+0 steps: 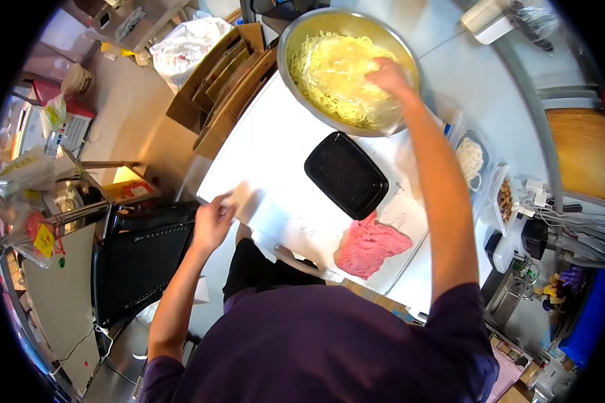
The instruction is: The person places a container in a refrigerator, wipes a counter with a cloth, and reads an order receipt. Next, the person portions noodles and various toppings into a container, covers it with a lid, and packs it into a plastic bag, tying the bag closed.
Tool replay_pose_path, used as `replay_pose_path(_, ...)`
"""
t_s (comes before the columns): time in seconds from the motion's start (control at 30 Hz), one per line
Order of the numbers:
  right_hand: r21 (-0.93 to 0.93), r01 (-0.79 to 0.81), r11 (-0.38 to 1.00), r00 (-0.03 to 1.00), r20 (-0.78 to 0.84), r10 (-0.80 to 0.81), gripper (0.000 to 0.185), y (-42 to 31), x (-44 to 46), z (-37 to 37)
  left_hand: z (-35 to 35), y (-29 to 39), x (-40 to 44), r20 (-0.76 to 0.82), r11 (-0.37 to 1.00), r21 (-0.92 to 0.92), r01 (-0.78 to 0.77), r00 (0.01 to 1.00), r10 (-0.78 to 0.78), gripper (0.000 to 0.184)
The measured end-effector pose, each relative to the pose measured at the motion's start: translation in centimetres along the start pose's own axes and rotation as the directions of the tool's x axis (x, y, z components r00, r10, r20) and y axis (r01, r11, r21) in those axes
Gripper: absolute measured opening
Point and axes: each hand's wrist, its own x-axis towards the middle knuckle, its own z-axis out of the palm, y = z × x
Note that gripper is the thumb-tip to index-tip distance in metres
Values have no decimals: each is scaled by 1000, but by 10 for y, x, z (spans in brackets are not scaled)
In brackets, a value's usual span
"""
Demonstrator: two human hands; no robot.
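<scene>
My right hand [388, 77] reaches into a large metal bowl [290, 86] of yellow noodles [316, 84]. Its fingers are closed on a clear plastic sheet [349, 57] that lies over the noodles. My left hand [212, 225] is at the table's left edge, fingers curled together. A blurred tan piece [238, 198] is at its fingertips; I cannot make out what it is. Between the hands, a black rectangular tray [346, 174] rests on the white table [262, 144]. A crumpled pink cloth [372, 247] lies by the tray's near corner.
Right of my forearm are a clear container of pale noodles [470, 160] and a tub with brown pieces [505, 198]. A cardboard box [212, 127] stands against the table's left side, near a white plastic bag [191, 43]. A black chair [141, 269] is at left.
</scene>
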Motion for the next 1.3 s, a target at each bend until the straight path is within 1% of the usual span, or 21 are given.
replay_pose_path(0.03, 115, 84, 990, 996, -25, -82, 60, 2, -2, -31, -4, -35, -22, -17, 998, -45, 33, 999, -34, 34)
replay_pose_path(0.07, 100, 157, 983, 982, -123, -144, 58, 0, -7, -61, -14, -59, -43, -33, 999, 28, 41, 999, -40, 32)
replay_pose_path(0.1, 74, 231, 970, 952, -222, -210, 56, -7, -11, -90, -18, -78, -62, -46, 993, -27, 117, 992, -118, 33)
replay_pose_path(0.13, 62, 234, 970, 948, -235, -213, 56, -16, -16, -115, -24, -83, -78, -68, 974, -119, 195, 977, -204, 33)
replay_pose_path(0.2, 388, 182, 903, 983, -81, -163, 52, -35, -29, -148, -33, -87, -95, -94, 948, -180, 262, 955, -281, 34)
replay_pose_path(0.27, 371, 138, 918, 984, -157, -84, 46, -27, -21, -121, -34, -91, -94, -110, 943, -216, 252, 954, -280, 34)
replay_pose_path(0.37, 167, 198, 966, 973, -150, -174, 44, -15, -11, -122, -39, -80, -75, -86, 984, -124, 129, 986, -140, 34)
replay_pose_path(0.43, -221, 260, 940, 902, -290, -318, 43, -27, -24, -142, -46, -63, -60, -40, 998, -54, 44, 998, -46, 34)
replay_pose_path(0.47, -226, 252, 941, 903, -294, -312, 43, -34, -30, -155, -49, -63, -54, -8, 1000, -21, 0, 1000, 0, 35)
replay_pose_path(0.53, -416, 226, 881, 934, -165, -317, 46, -61, -52, -203, -59, -55, -41, 33, 999, 3, -45, 998, 45, 35)
replay_pose_path(0.57, -444, 134, 886, 949, -201, -244, 46, -77, -65, -219, -62, -51, -35, 64, 997, 21, -74, 995, 72, 35)
replay_pose_path(0.67, -533, 69, 844, 934, -263, -243, 45, -93, -80, -262, -74, -44, -19, 103, 989, 70, -134, 987, 126, 35)
replay_pose_path(0.77, -577, 138, 805, 884, -295, -362, 46, -106, -94, -306, -80, -38, -7, 136, 984, 74, -162, 979, 151, 35)
replay_pose_path(0.87, -539, 195, 819, 857, -312, -410, 47, -110, -107, -340, -82, -35, 3, 172, 973, 92, -213, 966, 195, 35)
replay_pose_path(0.93, -416, 220, 883, 804, -435, -405, 47, -111, -113, -358, -82, -31, 6, 191, 968, 89, -235, 958, 215, 36)
replay_pose_path(0.97, -215, 180, 960, 854, -450, -261, 47, -111, -118, -369, -82, -29, 7, 214, 968, 88, -237, 953, 214, 36)
replay_pose_path(1.0, -217, 175, 960, 852, -456, -258, 47, -109, -122, -382, -80, -26, 7, 237, 967, 87, -238, 948, 212, 36)
replay_pose_path(1.1, 23, 298, 954, 843, -475, -251, 49, -91, -134, -425, -76, -20, 7, 257, 963, 99, -253, 941, 221, 36)
replay_pose_path(1.2, -42, 240, 970, 784, -581, -219, 43, -166, -191, -429, -68, -21, 6, 283, 960, 103, -261, 933, 223, 36)
replay_pose_path(1.27, -9, 94, 996, 722, -687, -74, 27, -216, -229, -425, -63, -19, 5, 299, 958, 107, -267, 927, 225, 36)
replay_pose_path(1.3, -5, 108, 994, 723, -686, -82, 33, -229, -244, -429, -61, -16, 4, 307, 953, 112, -281, 922, 235, 36)
